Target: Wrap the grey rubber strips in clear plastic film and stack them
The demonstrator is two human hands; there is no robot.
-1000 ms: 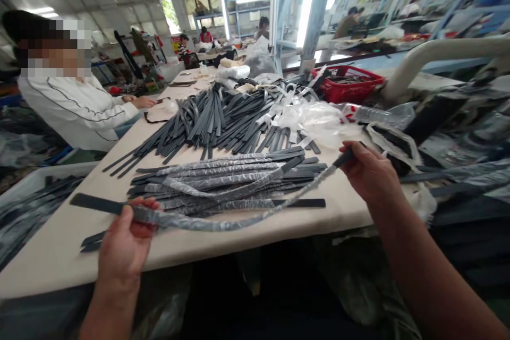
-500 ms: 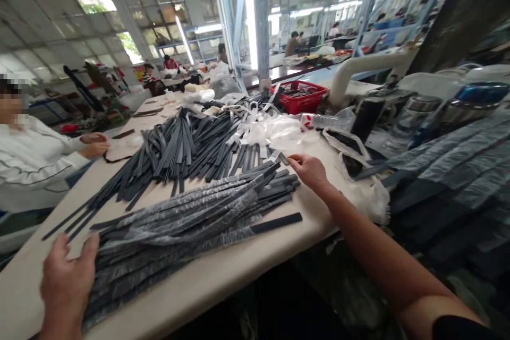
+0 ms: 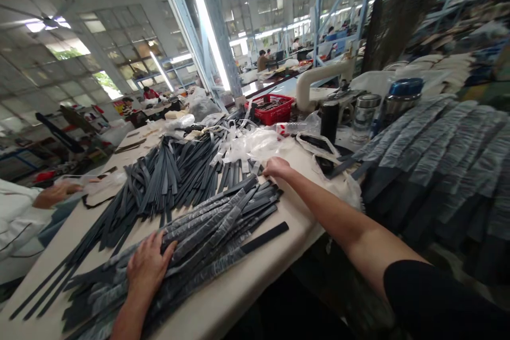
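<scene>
A bundle of long dark grey strips in crinkled clear plastic (image 3: 203,228) lies slantwise across the near part of the table. On top of it rests my left hand (image 3: 147,263), fingers laid over the strips and thumb apart. My right hand (image 3: 277,167) is closed just beyond the bundle's right end, by the ends of loose dark strips; its fingertips are mostly turned away, so what they pinch is hidden. Behind the bundle is a fanned heap of unwrapped dark grey strips (image 3: 171,172). White plastic scraps (image 3: 255,143) lie behind my right hand.
The table (image 3: 223,303) has its near edge below the bundle. A red basket (image 3: 274,110) stands at the back. Wrapped strips (image 3: 442,154) are piled on the right, near a black flask (image 3: 330,122) and a blue-lidded bottle (image 3: 404,95). A co-worker's hand (image 3: 59,191) is at left.
My left hand has moved right from the bundle's left end onto its top. My view has turned right; my right hand stays near the strip ends, its fingers now less visible.
</scene>
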